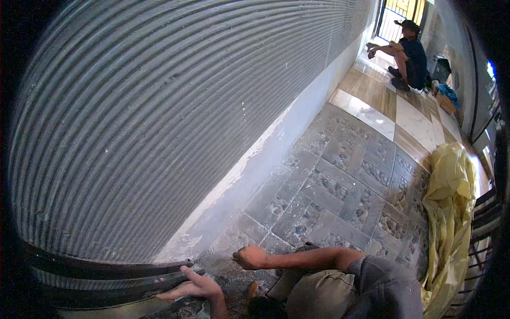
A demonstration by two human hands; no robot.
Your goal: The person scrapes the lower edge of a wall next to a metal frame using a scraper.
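My left hand is held out low beside the foot of the ribbed grey wall, its thumb and fingers apart and nothing seen in it. Just right of it, my right hand is closed in a loose fist over the rough grey floor near the wall's base. Whether something small lies inside those fingers is hidden. A short orange-brown piece like a handle lies below the fist, partly in shadow. My bent knee in khaki cloth sits beneath the right forearm.
A smooth pale band edges the wall's bottom, and a dark strip crosses at lower left. Patterned grey floor tiles lead to glossy tiles. Crumpled yellow sheeting lies right. Another person crouches far off near a barred gate.
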